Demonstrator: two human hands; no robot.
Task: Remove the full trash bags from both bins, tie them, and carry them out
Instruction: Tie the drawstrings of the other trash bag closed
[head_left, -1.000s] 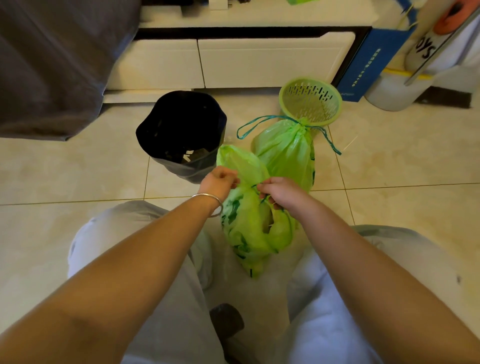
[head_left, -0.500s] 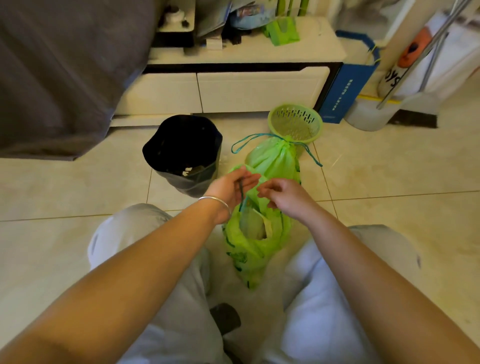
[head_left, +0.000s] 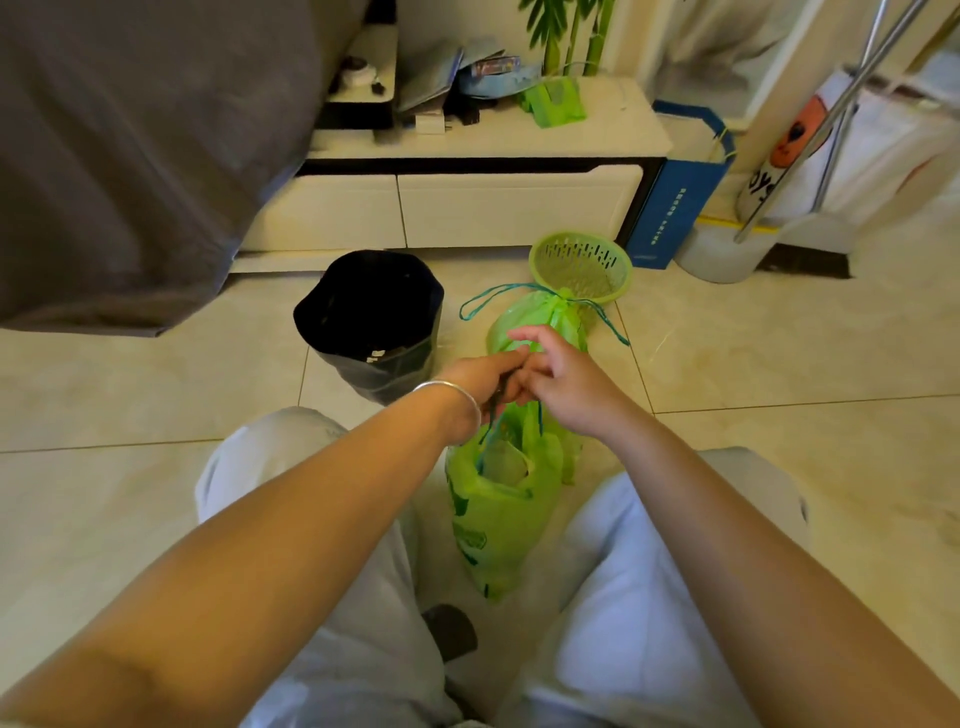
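Note:
A green trash bag (head_left: 498, 514) stands on the floor between my knees, its mouth still open. Above it my left hand (head_left: 485, 376) and my right hand (head_left: 558, 382) meet, each pinching the bag's dark drawstring and holding it up taut. Behind them lies a second green bag (head_left: 540, 319), cinched shut, its blue-green drawstring trailing on the tiles. A black bin (head_left: 371, 317) with a dark liner stands at the left of the bags. A green perforated bin (head_left: 582, 265) sits just beyond the tied bag.
A white low cabinet (head_left: 467, 208) with clutter on top runs across the back. Grey fabric (head_left: 130, 156) hangs at the left. A blue box (head_left: 675, 208) and a white base with metal poles (head_left: 727, 249) stand at the right. Tiled floor spreads to both sides.
My hands have risen from the bag's rim, pulling the drawstring upward. The view has tilted up, showing more of the cabinet top.

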